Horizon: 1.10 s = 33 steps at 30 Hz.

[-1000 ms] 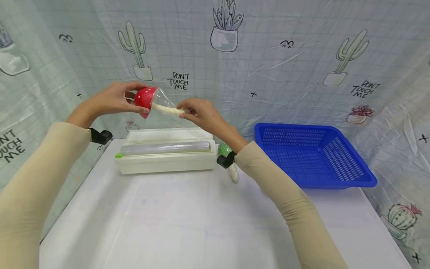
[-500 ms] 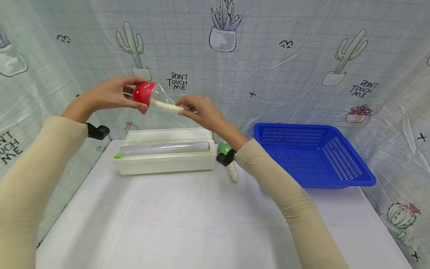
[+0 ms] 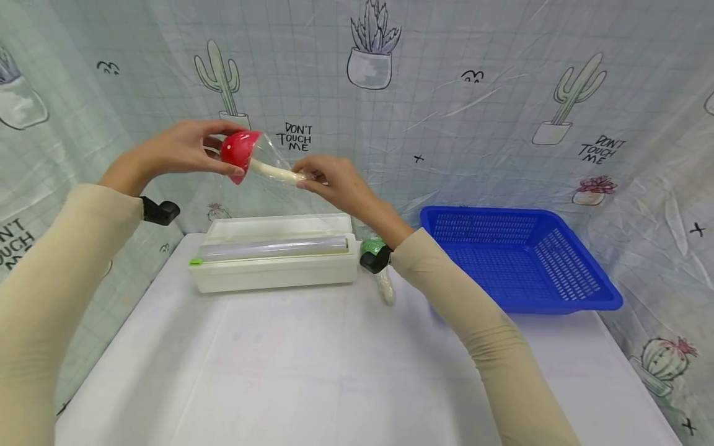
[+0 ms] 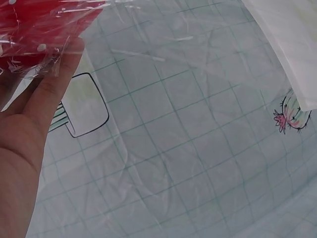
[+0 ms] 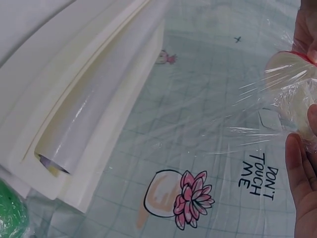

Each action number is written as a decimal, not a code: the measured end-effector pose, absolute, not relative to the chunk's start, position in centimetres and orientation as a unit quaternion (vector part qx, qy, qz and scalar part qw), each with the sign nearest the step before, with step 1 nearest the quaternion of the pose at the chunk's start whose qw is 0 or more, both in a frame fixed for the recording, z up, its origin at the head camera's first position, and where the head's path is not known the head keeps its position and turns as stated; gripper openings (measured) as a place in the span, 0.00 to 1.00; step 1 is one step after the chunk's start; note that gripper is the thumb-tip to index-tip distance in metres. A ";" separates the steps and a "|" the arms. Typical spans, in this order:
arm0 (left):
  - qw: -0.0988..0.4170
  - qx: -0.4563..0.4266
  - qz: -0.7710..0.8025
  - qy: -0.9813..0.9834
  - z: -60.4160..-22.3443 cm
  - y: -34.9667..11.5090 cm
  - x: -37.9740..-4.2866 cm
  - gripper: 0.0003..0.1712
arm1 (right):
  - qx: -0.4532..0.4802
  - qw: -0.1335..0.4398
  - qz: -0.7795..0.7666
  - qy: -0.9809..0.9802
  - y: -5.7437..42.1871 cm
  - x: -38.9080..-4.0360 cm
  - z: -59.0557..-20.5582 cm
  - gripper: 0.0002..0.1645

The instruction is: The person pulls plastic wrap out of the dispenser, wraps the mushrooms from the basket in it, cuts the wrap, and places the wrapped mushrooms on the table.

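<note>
A toy mushroom (image 3: 274, 171) with a red, white-dotted cap and a long cream stem is held up sideways, clear film around it. My left hand (image 3: 177, 150) grips the red cap (image 4: 39, 29) between fingers and thumb. At the stem's far end, my right hand (image 3: 336, 181) pinches the stem and the film with thumb and fingers. Clear cling film (image 5: 213, 106) stretches from the mushroom down toward the roll (image 3: 273, 246) in its white dispenser box (image 3: 279, 277), whose lid stands up behind. Part of the stem end is hidden by my right fingers.
A green-capped mushroom (image 3: 385, 286) wrapped in film lies right of the dispenser, partly behind my right wrist. Farther right stands a blue mesh basket (image 3: 519, 266). The white table (image 3: 290, 359) meets a cactus-print curtain (image 3: 446, 124) at back and sides.
Both hands have risen slightly with the red mushroom, the left a little more. The film still stretches from it, and both grips look the same.
</note>
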<state>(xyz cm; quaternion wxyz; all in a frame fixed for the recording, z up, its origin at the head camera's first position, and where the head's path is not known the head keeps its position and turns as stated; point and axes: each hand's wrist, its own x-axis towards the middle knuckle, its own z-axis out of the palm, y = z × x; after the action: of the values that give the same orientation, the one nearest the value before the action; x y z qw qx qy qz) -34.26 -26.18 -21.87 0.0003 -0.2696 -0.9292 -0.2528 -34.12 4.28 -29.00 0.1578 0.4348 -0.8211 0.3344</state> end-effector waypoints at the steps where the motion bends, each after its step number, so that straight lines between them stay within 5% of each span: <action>1: -0.001 -0.271 -0.254 -0.928 -21.8 -26.2 -34.2 0.47 | 0.437 0.161 0.333 -0.820 4.3 -34.1 -29.0 0.17; 33: -0.020 -0.269 -0.216 -0.938 -19.0 -25.7 -34.4 0.49 | 0.436 0.161 0.343 -0.816 4.6 -33.7 -27.8 0.17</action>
<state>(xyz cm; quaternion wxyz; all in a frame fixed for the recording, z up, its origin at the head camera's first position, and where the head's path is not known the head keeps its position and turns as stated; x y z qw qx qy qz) -34.42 -25.73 -18.97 -0.0199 -0.2690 -0.9385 -0.2158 -33.71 4.64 -27.80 0.1609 0.4363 -0.8163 0.3426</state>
